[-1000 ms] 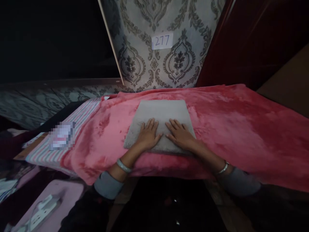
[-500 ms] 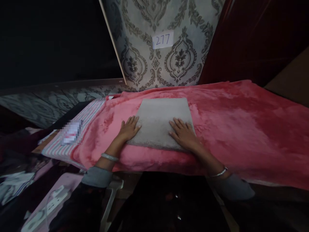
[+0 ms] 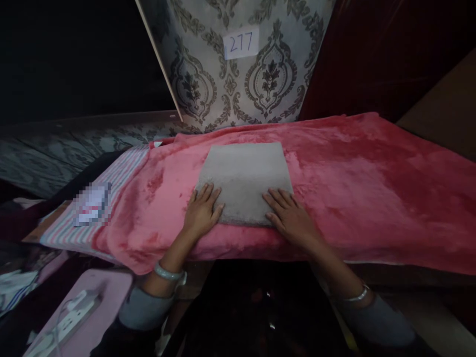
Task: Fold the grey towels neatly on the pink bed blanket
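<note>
A grey, roughly rectangular piece of soft-looking fabric, perhaps a folded towel or a mat (image 3: 243,173), lies flat on a pink plush blanket (image 3: 353,198). Across its near left corner rests my left hand (image 3: 203,210), palm down with the fingers spread. My right hand (image 3: 288,213) lies flat over the near right corner, its fingers pointing away from me. Neither hand grips the fabric. Its near corners are partly hidden under my palms.
Striped cloth (image 3: 67,230) shows at the left end, with a blurred packet (image 3: 92,204) on it. Below left, a power strip (image 3: 70,320) sits on a pink surface (image 3: 107,282). Behind stand a dark screen (image 3: 82,59) and a wall with a paper marked 277 (image 3: 241,42).
Both hands have drawn nearer to me along the fabric, toward its near corners. The fabric lies flat as before. The camera view has shifted slightly.
</note>
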`<state>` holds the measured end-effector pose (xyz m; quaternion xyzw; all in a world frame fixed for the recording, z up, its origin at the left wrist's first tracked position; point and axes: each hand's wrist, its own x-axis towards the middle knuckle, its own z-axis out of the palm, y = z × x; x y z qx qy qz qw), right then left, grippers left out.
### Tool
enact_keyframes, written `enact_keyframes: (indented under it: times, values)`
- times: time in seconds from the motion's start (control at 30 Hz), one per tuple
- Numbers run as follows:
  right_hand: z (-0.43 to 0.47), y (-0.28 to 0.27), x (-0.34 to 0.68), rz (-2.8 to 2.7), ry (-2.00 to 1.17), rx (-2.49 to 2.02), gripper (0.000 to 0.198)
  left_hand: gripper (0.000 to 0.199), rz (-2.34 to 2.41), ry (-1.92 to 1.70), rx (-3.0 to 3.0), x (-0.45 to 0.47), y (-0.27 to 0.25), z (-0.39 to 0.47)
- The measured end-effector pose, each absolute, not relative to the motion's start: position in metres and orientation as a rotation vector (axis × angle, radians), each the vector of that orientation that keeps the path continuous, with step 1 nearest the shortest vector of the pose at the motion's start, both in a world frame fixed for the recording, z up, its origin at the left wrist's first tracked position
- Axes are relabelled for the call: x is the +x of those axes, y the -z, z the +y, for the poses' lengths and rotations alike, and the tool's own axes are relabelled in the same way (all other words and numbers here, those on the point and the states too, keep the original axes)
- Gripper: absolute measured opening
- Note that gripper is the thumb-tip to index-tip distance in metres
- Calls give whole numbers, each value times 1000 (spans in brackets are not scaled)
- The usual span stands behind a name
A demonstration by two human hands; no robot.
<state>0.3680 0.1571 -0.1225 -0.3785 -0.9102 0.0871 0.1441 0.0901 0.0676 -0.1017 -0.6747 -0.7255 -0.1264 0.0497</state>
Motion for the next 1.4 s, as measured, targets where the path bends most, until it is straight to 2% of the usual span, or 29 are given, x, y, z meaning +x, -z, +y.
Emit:
enact_keyframes:
  times: [0.2, 0.33, 0.6, 0.73, 0.83, 1.07, 1.27, 1.4]
  values:
    - [157, 144, 392, -2344, -421, -1088, 59, 42, -2240, 913, -1741, 79, 110, 57]
    - [158, 142, 399, -2060, -657, -1142, 64, 39, -2276, 1331, -1500, 70, 113, 56]
    - [157, 125, 412, -1351, -1512, -989, 63, 53, -2510, 1696, -1271, 58, 109, 60]
    - [156, 118, 410, -1349, -1698, -884, 50, 64, -2519, 1869, -1329, 51, 109, 58]
    - [159, 114, 407, -1403, -1720, -894, 49, 70, -2521, 2023, -1369, 48, 109, 55]
    - [161, 108, 398, -1337, -1824, -885, 56, 73, -2518, 1961, -1470, 47, 113, 53]
    - [158, 110, 395, -1293, -1794, -898, 64, 66, -2523, 1784, -1465, 48, 111, 53]
    - [159, 109, 396, -1306, -1795, -920, 63, 67, -2533, 1834, -1455, 50, 110, 52]
